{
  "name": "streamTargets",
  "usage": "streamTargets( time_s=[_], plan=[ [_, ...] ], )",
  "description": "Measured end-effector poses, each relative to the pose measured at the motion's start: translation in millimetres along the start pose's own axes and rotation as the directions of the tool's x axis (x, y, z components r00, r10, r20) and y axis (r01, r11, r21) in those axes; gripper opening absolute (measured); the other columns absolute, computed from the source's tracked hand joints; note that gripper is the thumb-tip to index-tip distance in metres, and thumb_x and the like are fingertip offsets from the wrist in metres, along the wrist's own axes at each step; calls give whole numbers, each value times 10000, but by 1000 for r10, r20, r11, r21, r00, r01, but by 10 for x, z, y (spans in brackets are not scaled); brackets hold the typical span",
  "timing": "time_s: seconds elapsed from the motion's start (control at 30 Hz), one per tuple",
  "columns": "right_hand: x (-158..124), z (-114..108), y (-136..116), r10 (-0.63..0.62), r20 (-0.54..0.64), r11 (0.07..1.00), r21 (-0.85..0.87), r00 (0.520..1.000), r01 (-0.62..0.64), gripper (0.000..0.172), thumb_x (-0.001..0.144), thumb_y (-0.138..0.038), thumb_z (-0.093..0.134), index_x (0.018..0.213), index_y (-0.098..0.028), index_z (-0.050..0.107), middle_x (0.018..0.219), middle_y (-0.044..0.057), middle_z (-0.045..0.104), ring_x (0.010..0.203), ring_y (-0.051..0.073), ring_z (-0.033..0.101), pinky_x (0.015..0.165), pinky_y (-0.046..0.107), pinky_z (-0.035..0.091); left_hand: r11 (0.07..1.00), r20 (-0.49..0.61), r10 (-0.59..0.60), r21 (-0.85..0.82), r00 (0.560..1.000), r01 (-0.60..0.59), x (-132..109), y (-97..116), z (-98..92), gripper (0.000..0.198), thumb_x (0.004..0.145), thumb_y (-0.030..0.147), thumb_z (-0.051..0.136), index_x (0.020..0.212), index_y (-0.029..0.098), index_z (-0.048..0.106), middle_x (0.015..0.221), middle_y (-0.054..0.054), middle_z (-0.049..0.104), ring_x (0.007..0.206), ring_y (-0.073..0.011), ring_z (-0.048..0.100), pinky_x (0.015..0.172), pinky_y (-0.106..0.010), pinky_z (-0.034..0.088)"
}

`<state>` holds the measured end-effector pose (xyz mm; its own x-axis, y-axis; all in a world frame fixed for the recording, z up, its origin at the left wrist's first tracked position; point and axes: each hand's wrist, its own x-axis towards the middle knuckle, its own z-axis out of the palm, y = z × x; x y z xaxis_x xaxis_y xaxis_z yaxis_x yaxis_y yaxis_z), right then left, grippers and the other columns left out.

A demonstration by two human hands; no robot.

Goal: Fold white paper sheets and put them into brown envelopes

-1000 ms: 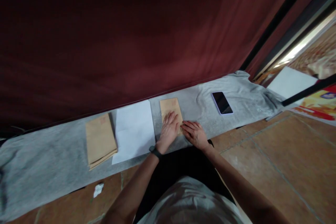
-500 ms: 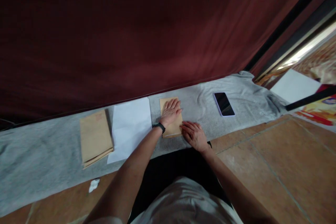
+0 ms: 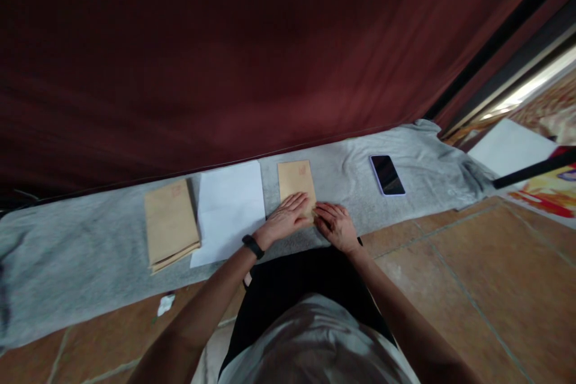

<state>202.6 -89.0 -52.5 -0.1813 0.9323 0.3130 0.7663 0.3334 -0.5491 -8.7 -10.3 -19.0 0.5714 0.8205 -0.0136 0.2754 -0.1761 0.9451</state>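
Observation:
A brown envelope point(image 3: 296, 179) lies on a grey cloth point(image 3: 81, 264) spread over the floor. My left hand point(image 3: 285, 218) rests flat on the envelope's near end, fingers stretched out, a black band on the wrist. My right hand point(image 3: 333, 224) presses at the envelope's near right corner with fingers extended and close together. To the left lie a white sheet of paper point(image 3: 229, 207) and a stack of brown envelopes point(image 3: 170, 223).
A dark phone point(image 3: 387, 174) lies on the cloth to the right. A dark red curtain point(image 3: 216, 54) hangs behind the cloth. A white board point(image 3: 510, 145) sits at far right. A crumpled paper scrap point(image 3: 165, 303) lies on the tiled floor point(image 3: 472, 264).
My left hand has slid back from the envelope's far end to its near end, beside my right hand. My right hand stays at the near right corner.

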Motion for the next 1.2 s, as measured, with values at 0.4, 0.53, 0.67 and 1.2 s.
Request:
streamTargets(
  time_s=[0.4, 0.53, 0.67, 1.2],
  plan=[
    [-6, 21, 37, -26, -19, 999, -30, 999, 25, 321, 982, -335, 555, 1274, -261, 666, 1380, 56, 642, 1265, 249, 574, 1080, 449, 397, 884, 50, 96, 456, 994, -108, -395, -5, -222, 373, 846, 188, 669, 1218, 168, 647, 1420, -150, 601, 1385, -247, 504, 1200, -370, 328],
    [-13, 54, 67, -36, -31, 998, -57, 999, 34, 313, 980, -336, 560, 1265, -266, 668, 1383, 44, 640, 1264, 249, 577, 1077, 450, 406, 530, 255, 27, 816, 967, -230, -415, 22, -252, 412, 964, 171, 467, 1364, 89, 515, 1504, -191, 504, 1437, -230, 434, 1202, -388, 333],
    [-15, 56, 65, -34, -28, 997, -69, 999, 32, 311, 979, -331, 560, 1264, -269, 667, 1377, 41, 644, 1260, 248, 583, 1070, 449, 415, 401, 282, 34, 875, 959, -272, -422, 13, -237, 419, 981, 162, 415, 1386, 83, 488, 1493, -193, 516, 1427, -228, 448, 1190, -379, 352],
    [-16, 42, 46, -26, -17, 998, -64, 1000, 25, 320, 989, -346, 540, 1276, -269, 660, 1390, 41, 635, 1265, 255, 574, 1078, 455, 403, 327, 296, 33, 899, 955, -290, -445, -26, -219, 436, 963, 120, 426, 1392, 107, 501, 1501, -182, 511, 1411, -218, 466, 1164, -375, 369]
  ],
)
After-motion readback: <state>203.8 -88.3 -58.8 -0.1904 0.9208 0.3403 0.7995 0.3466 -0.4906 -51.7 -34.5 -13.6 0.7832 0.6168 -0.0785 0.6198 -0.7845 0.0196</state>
